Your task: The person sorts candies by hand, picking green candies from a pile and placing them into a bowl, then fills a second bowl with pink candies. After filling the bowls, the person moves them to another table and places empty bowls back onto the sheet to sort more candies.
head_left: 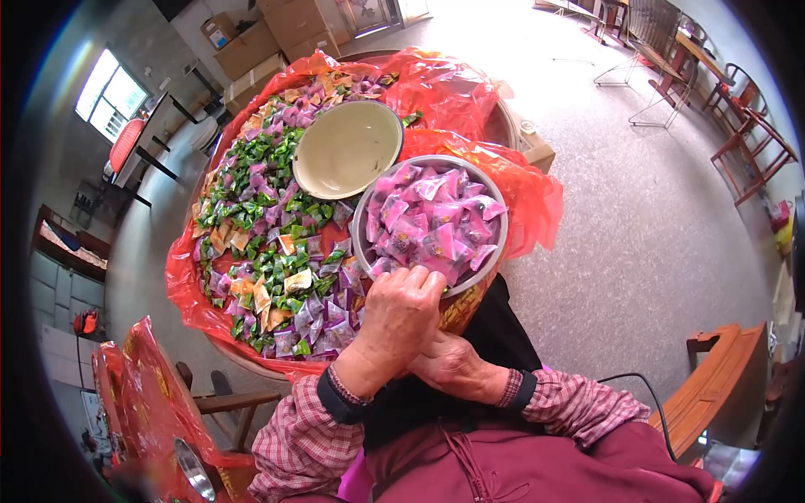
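Note:
A round metal bowl (361, 245) full of pink-purple wrapped candies (436, 214) stands at the near right of a large round tray. My left hand (401, 310) is at the bowl's near rim with its fingers curled closed. A small bit of green shows by its fingertips; what it grips is mostly hidden. Just below, my right hand (457, 365) is closed against the left, its fingertips covered. An enamel basin (348, 151) with nothing visible inside rests behind the bowl, on a heap of green, purple and orange wrapped candies (260, 201).
Red plastic sheeting (524, 210) lines the tray and hangs over its right side. More red plastic (155, 394) covers something at the lower left, beside a metal dish (194, 469). Cardboard boxes (247, 50) stand behind, wooden chairs (746, 126) at the far right.

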Motion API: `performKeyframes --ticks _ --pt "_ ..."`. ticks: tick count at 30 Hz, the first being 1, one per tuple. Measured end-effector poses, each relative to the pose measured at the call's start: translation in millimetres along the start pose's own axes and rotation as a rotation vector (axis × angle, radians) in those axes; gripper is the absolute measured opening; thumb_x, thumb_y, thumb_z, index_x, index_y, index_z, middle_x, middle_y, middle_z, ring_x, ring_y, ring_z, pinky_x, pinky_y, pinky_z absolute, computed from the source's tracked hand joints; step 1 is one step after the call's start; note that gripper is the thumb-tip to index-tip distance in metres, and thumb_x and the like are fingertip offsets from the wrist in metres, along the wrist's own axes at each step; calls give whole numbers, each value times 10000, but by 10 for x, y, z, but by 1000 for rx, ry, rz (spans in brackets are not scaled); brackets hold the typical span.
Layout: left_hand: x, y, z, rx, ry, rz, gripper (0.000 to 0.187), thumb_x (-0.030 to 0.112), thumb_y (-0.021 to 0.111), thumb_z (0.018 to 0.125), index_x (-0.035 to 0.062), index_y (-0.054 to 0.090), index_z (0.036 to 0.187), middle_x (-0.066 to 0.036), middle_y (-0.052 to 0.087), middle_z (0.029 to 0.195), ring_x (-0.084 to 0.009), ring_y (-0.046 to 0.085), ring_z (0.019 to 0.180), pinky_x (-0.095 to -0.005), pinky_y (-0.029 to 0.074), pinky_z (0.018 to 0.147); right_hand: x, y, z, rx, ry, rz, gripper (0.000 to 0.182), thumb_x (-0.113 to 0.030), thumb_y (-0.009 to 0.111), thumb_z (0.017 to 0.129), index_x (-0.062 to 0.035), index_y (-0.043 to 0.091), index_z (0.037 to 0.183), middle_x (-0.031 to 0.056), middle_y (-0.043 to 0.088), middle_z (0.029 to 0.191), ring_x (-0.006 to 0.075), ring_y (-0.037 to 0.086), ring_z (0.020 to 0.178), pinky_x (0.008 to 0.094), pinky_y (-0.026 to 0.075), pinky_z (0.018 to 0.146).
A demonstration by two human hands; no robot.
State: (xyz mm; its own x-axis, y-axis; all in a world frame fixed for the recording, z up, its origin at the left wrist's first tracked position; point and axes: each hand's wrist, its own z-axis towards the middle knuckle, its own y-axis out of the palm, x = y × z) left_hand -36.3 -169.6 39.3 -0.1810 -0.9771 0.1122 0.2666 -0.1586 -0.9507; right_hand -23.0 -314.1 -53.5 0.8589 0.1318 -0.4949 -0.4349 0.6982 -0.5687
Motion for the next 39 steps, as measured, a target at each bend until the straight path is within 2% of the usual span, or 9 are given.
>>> performKeyframes --ticks 6,12,19,23,27,28,33,36,39 --pt "-284 -376 -309 130 -201 -186 206 50 688 830 11 670 1031 -169 677 932 -353 674 830 -423 539 753 -16 -27 46 -56 5 -100 420 -77 670 800 36 627 1202 192 628 1203 351 634 1174 383 572 920" --pt "-1075 -679 -938 393 -752 -407 148 39 686 919 14 678 1064 -22 658 805 -75 599 715 -265 477 611 -44 -49 81 -98 30 -63 432 -49 682 849 51 613 1263 202 625 1239 373 627 1194 412 550 985" --pt "-1598 -767 -1475 527 -815 -608 149 99 657 979 -2 675 1087 3 662 874 -73 596 800 -237 488 705 -45 -49 99 -108 52 -64 442 -39 718 829 44 629 1253 188 629 1230 366 629 1196 404 550 981" --pt "-1769 -705 -1815 395 -931 -362 169 103 642 967 -1 676 1096 -28 674 881 -90 607 807 -269 501 701 -61 -62 115 -128 56 -53 449 -37 721 824 45 630 1256 189 630 1232 365 627 1200 404 549 981" --pt "-1790 -432 -1995 180 -930 -60 213 90 591 889 -11 667 1060 -201 683 988 -399 662 910 -456 523 796 -49 -58 114 -140 58 -72 455 -30 725 815 47 633 1254 196 631 1243 367 622 1210 413 540 997" --pt "-1800 -292 -2036 229 -797 60 205 108 614 901 10 679 1069 -159 681 954 -288 670 844 -389 529 756 -53 -56 117 -141 62 -76 456 -29 726 811 47 635 1252 198 631 1245 369 621 1212 416 537 1003" --pt "-1393 -261 -1508 171 -577 -65 209 31 577 889 -6 660 1078 -169 662 1035 -344 654 950 -423 531 828 -74 -81 153 -151 60 -65 459 -26 735 801 52 638 1244 199 638 1232 373 622 1210 422 535 1007" --pt "-1295 -384 -1361 322 -717 -501 224 -2 601 901 -5 663 1116 -123 665 1031 -242 660 921 -347 535 786 -78 -81 158 -147 60 -72 449 -22 738 803 52 641 1235 197 639 1227 373 625 1202 424 538 1000" --pt "-1559 -488 -1560 423 -730 -353 248 -27 609 902 2 671 1141 -92 670 1035 -172 653 885 -292 525 750 -78 -86 163 -139 60 -70 437 -18 739 804 52 645 1225 197 640 1221 372 628 1195 423 541 994"
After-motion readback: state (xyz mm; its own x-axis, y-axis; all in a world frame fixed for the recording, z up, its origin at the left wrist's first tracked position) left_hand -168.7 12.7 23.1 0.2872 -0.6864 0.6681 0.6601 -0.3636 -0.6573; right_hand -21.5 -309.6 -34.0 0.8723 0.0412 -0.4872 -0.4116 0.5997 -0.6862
